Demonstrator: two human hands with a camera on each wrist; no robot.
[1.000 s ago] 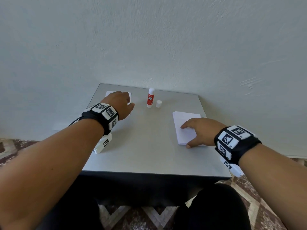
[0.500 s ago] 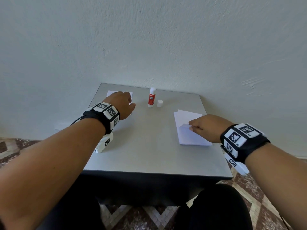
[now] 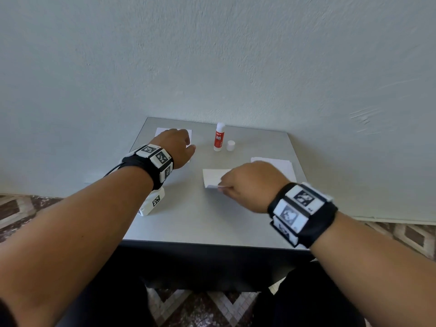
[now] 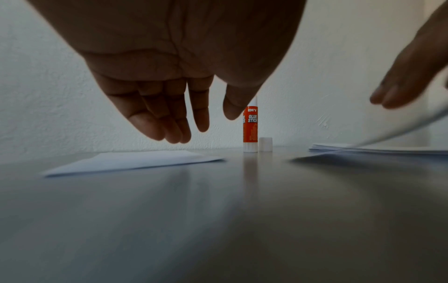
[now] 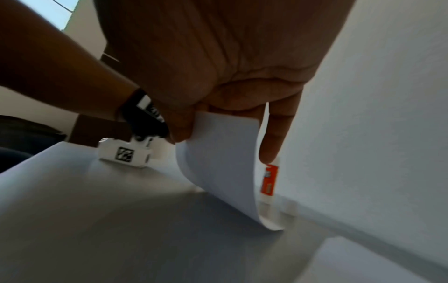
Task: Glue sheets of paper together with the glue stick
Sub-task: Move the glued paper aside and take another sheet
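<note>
The right hand [image 3: 250, 185] pinches one sheet of paper [image 5: 223, 162] between thumb and fingers, its free end curling down to the surface [image 3: 212, 220]. The left hand [image 4: 169, 76] hovers with relaxed, nearly straight fingers above another sheet [image 4: 130, 161], holding nothing. The uncapped glue stick [image 3: 219, 137] stands upright between them at the far edge, beside its cap [image 3: 230, 145]; the paper stack [image 3: 283, 165] lies at right.

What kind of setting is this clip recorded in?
Probably a plain room at home or a bare recording corner, not a workshop: a small grey table pushed against a bare textured wall, and a patterned tile floor on both sides.
</note>
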